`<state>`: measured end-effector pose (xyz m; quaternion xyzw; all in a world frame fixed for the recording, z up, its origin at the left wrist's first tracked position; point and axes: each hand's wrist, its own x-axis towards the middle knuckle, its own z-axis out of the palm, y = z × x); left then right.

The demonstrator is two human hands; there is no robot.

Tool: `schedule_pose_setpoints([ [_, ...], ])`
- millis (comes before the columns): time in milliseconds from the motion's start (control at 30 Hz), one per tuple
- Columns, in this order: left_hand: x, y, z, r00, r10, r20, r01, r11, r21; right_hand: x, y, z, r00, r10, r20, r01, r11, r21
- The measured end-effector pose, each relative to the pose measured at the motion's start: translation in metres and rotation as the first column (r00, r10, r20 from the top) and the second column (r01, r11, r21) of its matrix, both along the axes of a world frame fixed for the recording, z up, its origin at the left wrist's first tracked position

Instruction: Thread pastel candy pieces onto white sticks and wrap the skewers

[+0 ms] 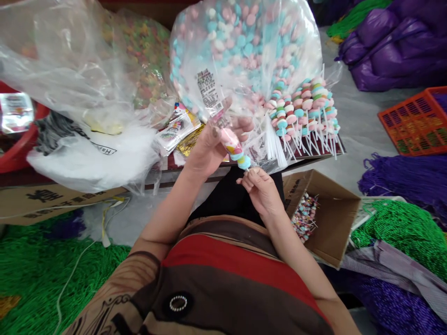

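Between my hands is a candy skewer of pink, yellow and blue marshmallow-like pieces, tilted with its stick end toward me. A clear printed wrapper covers its upper part, while the lowest blue pieces show bare. My left hand grips the wrapper around the top, thumb on the near side and fingers curled behind. Below, my right hand pinches the short white stick. Finished-looking candy skewers lie piled at the table's right, beside a bundle of white sticks. Flat printed wrappers lie left of my left hand.
A big clear bag of pastel candies stands behind my hands, with a bag of orange-green candies to its left. An open cardboard box holding wrapped skewers sits low right. An orange crate stands on the floor.
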<state>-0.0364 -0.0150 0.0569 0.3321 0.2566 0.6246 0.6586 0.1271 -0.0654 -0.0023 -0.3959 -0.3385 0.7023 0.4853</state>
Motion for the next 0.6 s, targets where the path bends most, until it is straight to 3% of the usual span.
schedule_pose_setpoints([
  [133, 0.01, 0.005, 0.004, 0.996, 0.068, -0.054, -0.074, 0.992, -0.107, -0.002, -0.002, -0.002, 0.998, -0.047, 0.042, 0.046, 0.999, 0.027],
  [267, 0.028, -0.001, -0.004, 0.992, 0.085, -0.099, -0.1, 0.981, -0.164, -0.01, -0.004, -0.001, 0.991, -0.118, 0.063, 0.116, 0.993, 0.031],
  [467, 0.029, -0.01, -0.021, 0.997, 0.01, -0.077, -0.016, 0.997, -0.079, -0.017, -0.005, 0.008, 0.991, -0.118, 0.065, 0.115, 0.992, 0.048],
  [600, 0.003, 0.0, -0.016, 0.996, -0.069, -0.05, 0.071, 0.996, 0.052, -0.008, -0.004, 0.01, 0.997, -0.057, 0.054, 0.054, 0.997, 0.056],
])
